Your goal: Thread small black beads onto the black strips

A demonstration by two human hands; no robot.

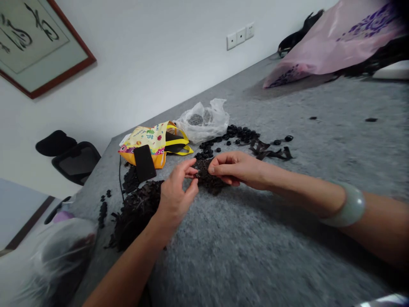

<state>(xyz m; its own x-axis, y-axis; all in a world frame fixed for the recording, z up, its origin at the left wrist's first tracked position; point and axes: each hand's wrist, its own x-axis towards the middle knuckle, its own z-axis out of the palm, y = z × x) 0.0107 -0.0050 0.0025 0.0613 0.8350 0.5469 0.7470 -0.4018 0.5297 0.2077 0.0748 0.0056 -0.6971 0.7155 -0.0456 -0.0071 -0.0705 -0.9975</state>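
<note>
My left hand [179,185] is over the grey table [230,238], fingers curved with the thumb apart from them, at the left side of a small dark pile [212,183]. Across from it, my right hand [233,168] pinches thumb and forefinger together at the pile; whatever lies between them is too small to make out. Behind the hands are black round pieces [243,134] and black strips [271,151]. A larger heap of black pieces [137,209] lies left of my left hand.
A dark phone [145,163] leans on a colourful yellow bag [150,138]. Beyond are a clear plastic bag [217,119] and, at the back right, a pink bag [329,47]. An office chair [76,162] and plastic-wrapped things [64,251] stand left of the table.
</note>
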